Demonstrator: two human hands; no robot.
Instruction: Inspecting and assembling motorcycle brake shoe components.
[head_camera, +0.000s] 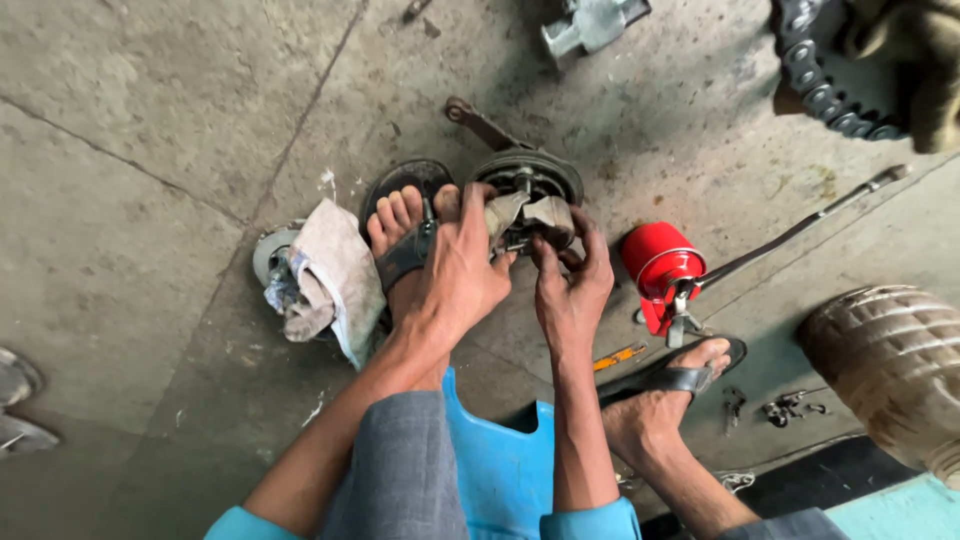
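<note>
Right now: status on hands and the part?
Left hand and right hand both gripping round brake assembly on the concrete floor. Rag left, red oil can right, neither obstructing.

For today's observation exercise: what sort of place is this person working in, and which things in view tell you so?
Probably a motorcycle or vehicle repair workshop, worked at floor level. Clues: the round brake drum assembly both hands grip on the stained concrete floor, a heavy drive chain at the top right, and a red oil can with a long spout.
</note>
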